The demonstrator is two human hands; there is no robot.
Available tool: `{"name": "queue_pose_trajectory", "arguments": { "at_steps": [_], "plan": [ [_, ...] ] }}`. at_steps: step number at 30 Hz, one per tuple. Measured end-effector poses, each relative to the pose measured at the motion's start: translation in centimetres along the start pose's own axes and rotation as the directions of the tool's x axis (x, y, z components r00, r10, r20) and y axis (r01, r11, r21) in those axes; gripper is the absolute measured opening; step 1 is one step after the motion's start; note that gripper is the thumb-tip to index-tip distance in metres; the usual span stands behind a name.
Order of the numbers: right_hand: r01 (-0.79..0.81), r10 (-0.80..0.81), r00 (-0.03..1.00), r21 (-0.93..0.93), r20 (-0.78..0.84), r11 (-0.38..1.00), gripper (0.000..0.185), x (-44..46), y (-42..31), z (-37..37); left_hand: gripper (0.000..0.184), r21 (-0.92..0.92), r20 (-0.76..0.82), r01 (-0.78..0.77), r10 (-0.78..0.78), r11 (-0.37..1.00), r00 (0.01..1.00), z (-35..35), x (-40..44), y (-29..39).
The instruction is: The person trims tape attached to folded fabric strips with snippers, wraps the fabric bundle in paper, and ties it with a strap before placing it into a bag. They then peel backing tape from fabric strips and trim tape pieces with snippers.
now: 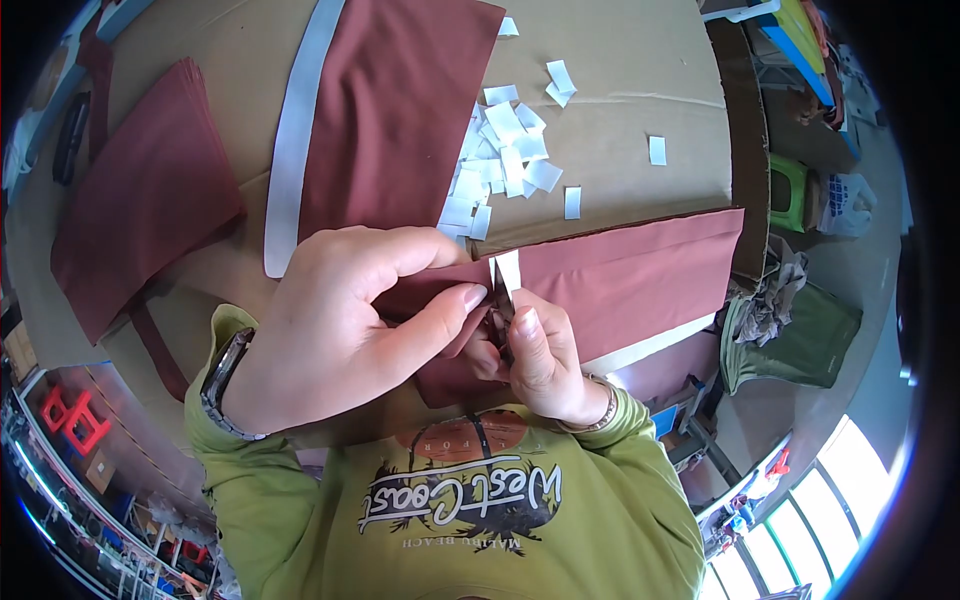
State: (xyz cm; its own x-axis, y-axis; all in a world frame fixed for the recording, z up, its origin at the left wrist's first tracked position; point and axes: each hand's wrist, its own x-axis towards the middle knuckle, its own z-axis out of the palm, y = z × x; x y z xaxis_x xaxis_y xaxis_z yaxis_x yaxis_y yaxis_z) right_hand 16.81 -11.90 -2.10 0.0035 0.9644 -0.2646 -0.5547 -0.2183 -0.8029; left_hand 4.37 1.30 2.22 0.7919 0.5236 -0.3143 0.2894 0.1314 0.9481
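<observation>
My left hand (345,310) is closed, thumb and fingers pinching the upper edge of a folded reddish-brown fabric piece (630,265). Just beside it, my right hand (545,360) is closed around small dark scissors (499,318), mostly hidden by the fingers. Their tips point away from me at the fabric's edge. A narrow white piece (510,268) shows there, but I cannot tell whether it is a paper label or a shiny blade. Along the fabric's near side runs a white band (650,343).
Small white labels (510,140) lie piled on the cardboard-covered table (620,60), with a few scattered singly. Beyond my left hand lies another reddish-brown piece (385,110) with a white border. A stack of the same fabric (150,200) is at far left. A green stool (788,195) stands right.
</observation>
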Motion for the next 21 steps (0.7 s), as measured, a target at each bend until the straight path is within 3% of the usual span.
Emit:
{"name": "queue_pose_trajectory", "arguments": {
  "at_steps": [8, 13, 15, 17, 19, 20, 21],
  "plan": [
    [-0.031, 0.031, 1.000, 0.006, 0.000, 0.999, 0.028, 0.3, 0.1, -0.1, 0.008, 0.080, 0.042, -0.049, 0.046, 0.996, 0.998, -0.6, 0.0, -0.3],
    [0.083, -0.055, 0.991, 0.241, -0.122, 0.967, 0.024, 0.2, -0.1, 0.4, 0.019, 0.234, 0.034, -0.107, 0.102, 0.966, 0.994, -0.5, -0.4, -0.1],
    [0.113, -0.120, 0.988, -0.078, -0.101, 0.991, 0.021, 0.3, -0.6, 0.9, 0.028, 0.357, 0.056, -0.116, 0.102, 0.927, 0.993, -0.4, -1.0, 0.5],
    [0.142, -0.178, 0.982, -0.390, -0.058, 0.910, 0.019, 0.2, -1.1, 1.2, 0.038, 0.476, 0.073, -0.126, 0.103, 0.871, 0.992, -0.4, -1.6, 1.1],
    [0.373, -0.371, 0.924, -0.425, 0.091, 0.825, 0.006, -0.1, -1.2, 1.1, 0.051, 0.679, 0.247, -0.254, 0.112, 0.689, 0.963, -2.3, -2.0, 1.0],
    [0.384, -0.380, 0.920, -0.425, 0.100, 0.820, 0.006, -0.3, -1.4, 0.9, 0.051, 0.686, 0.243, -0.257, 0.119, 0.681, 0.963, -3.3, -2.6, 0.8],
    [0.504, -0.417, 0.861, -0.387, 0.290, 0.772, 0.007, -0.7, -1.7, 0.6, 0.049, 0.797, 0.190, -0.254, 0.172, 0.548, 0.967, -4.2, -3.3, 0.6]
  ]
}}
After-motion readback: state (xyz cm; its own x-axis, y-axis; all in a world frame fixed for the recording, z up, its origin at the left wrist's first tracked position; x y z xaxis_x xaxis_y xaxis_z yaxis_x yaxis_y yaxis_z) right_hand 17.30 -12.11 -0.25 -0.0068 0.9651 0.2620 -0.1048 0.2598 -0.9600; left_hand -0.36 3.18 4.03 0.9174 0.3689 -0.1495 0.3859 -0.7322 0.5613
